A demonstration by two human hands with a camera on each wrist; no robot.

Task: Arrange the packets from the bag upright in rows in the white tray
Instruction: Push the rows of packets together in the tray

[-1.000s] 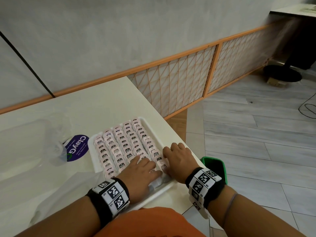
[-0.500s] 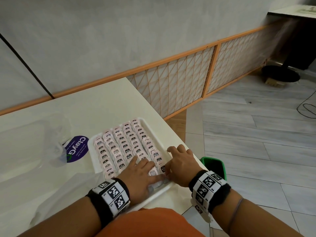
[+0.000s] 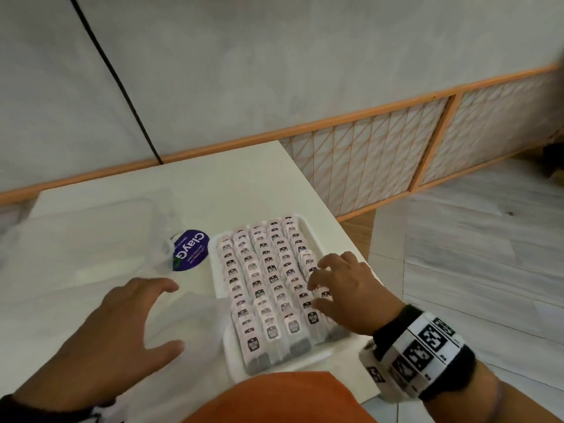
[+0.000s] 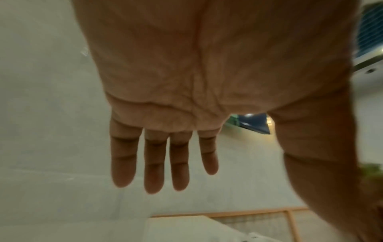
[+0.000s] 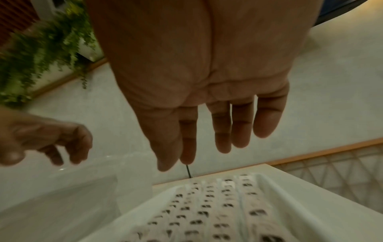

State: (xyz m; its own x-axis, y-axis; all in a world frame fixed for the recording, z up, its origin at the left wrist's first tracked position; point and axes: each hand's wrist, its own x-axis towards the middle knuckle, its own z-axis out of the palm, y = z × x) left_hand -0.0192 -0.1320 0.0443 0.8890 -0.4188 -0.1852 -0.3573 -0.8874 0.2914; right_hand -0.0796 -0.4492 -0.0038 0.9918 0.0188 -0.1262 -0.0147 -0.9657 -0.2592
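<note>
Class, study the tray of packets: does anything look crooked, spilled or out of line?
Mostly tidy: the packets stand in rows filling the white tray. The rightmost row wavers a little near the right hand, which hovers over it. Nothing is spilled on the table. The left hand holds nothing, above the clear bag.

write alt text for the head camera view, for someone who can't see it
A white tray on a white table holds rows of upright pink packets. The right hand is over the rightmost rows; the open left hand is over a clear plastic bag beside it.
</note>
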